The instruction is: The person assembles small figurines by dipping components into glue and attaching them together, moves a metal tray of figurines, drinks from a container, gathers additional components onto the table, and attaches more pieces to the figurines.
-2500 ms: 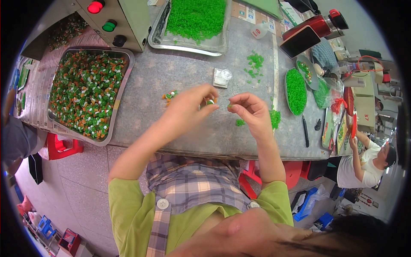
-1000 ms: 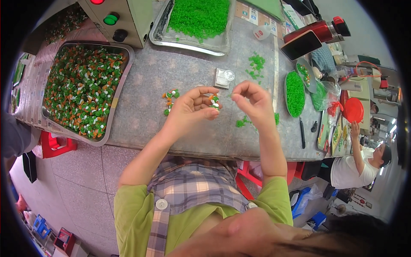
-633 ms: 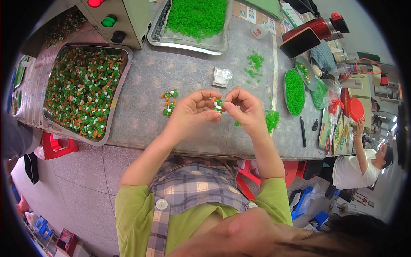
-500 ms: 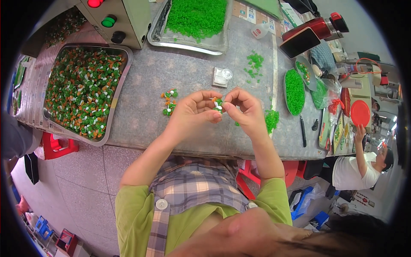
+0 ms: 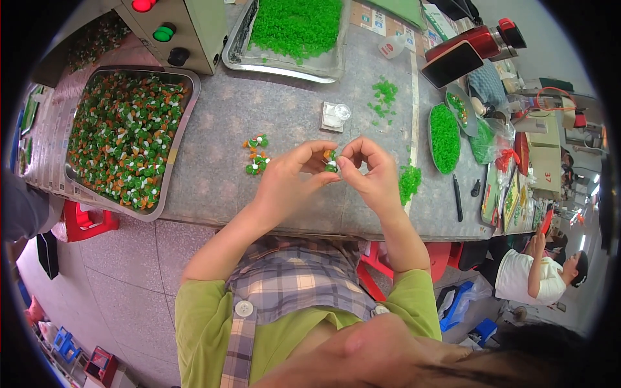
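Observation:
Between my two hands, above the table, is a small green, white and orange plastic figure [image 5: 332, 161]. My left hand [image 5: 291, 176] pinches it from the left with thumb and forefinger. From the other side, the thumb and forefinger of my right hand [image 5: 372, 173] press together at its edge; whether they hold a separate small piece is too small to tell. Several similar figures [image 5: 257, 161] lie on the table just left of my left hand. Loose green pieces [image 5: 409, 182] are piled to the right of my right hand.
A metal tray [image 5: 169, 139] heaped with figures stands at the left, below a box with buttons [image 5: 187, 39]. Another tray [image 5: 291, 72] holds green pieces at the back. A small clear dish [image 5: 341, 112] sits mid-table. Farther right are an oval dish [image 5: 445, 139], a phone [image 5: 455, 63] and a black pen [image 5: 458, 197].
The figure has turned slightly between my fingers, and my right hand has shifted a little. At the far right, a person has lowered and tilted a red round thing.

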